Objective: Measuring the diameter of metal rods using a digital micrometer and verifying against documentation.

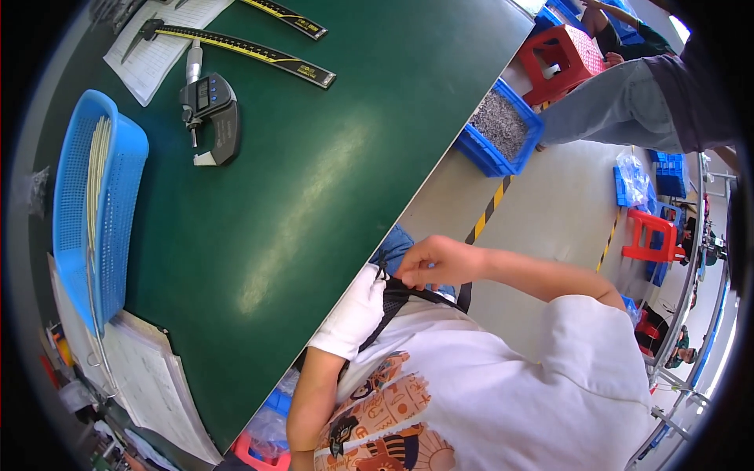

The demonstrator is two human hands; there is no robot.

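While a black strap [428, 295] slants down rightward, left hand [351, 315], right hand [440, 261] alongside, each grip unclear

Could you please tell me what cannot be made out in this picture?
All in the head view:
Black mesh item at the waist: partly hidden by the gloved left hand.
Whatever the bare right hand may be pinching: hidden by its curled fingers.
Upper caliper: far end cut off by the top edge.
Micrometer display: reading too small.
Standing co-worker: head lost beyond the dark rim.
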